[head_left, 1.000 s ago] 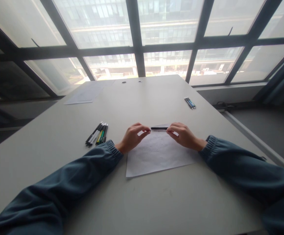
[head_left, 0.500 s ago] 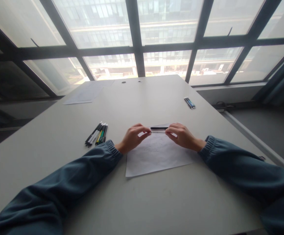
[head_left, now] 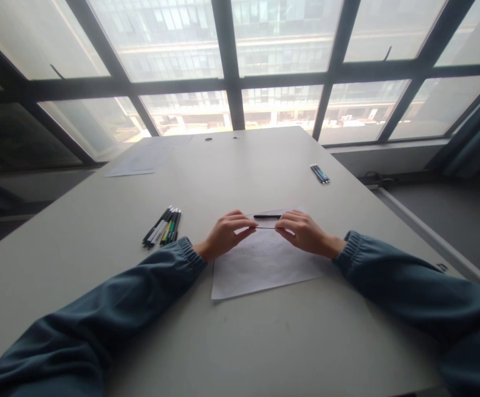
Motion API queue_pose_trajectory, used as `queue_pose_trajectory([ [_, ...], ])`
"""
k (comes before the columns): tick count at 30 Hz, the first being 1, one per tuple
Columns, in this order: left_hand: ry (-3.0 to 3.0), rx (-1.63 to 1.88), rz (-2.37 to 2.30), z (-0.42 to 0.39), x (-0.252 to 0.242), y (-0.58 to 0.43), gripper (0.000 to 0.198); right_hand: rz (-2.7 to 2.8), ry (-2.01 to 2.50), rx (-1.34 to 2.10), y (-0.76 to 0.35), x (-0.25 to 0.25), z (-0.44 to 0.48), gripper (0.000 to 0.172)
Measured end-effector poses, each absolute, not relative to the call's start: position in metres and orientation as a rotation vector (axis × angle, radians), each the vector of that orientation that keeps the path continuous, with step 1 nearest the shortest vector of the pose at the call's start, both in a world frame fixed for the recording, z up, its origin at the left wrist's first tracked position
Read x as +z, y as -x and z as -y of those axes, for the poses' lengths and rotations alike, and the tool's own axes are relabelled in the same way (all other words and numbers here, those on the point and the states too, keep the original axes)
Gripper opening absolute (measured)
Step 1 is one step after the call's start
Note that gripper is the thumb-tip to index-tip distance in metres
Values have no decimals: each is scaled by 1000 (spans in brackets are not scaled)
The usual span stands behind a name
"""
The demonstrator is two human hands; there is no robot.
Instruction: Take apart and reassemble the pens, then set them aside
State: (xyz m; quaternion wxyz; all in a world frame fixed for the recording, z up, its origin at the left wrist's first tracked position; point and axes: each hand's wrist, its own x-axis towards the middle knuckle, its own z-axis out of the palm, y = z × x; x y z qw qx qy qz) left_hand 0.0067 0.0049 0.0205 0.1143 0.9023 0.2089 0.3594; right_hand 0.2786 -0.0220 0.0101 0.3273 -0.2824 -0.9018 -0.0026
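My left hand (head_left: 229,234) is closed in a pinch over the paper, gripping one end of a thin dark rod (head_left: 265,227) that looks like a pen refill. The other end is pinched by my right hand (head_left: 304,232), so the refill lies level between the two sets of fingertips. Just beyond it, a black pen barrel (head_left: 266,216) rests on a white sheet of paper (head_left: 260,270); its right end is hidden by my right fingers. Faint marks show on the paper.
Left of my hands lies a bunch of several pens (head_left: 162,227), mostly black, with white, yellow and green parts. A smaller row of pens (head_left: 320,173) sits at the right. More paper sheets (head_left: 134,160) lie at the far left of the white table (head_left: 265,336).
My right hand has shifted slightly left toward my left hand. The visible stretch of refill between my fingers is shorter and sits slightly nearer me. The pens and paper have not moved.
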Motion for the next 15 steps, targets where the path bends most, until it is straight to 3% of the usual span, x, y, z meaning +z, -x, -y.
queue_pose_trajectory([
  [15,-2728,1054,-555,-4,23,-8,6,2391,609,-26,-277,14,25,12],
])
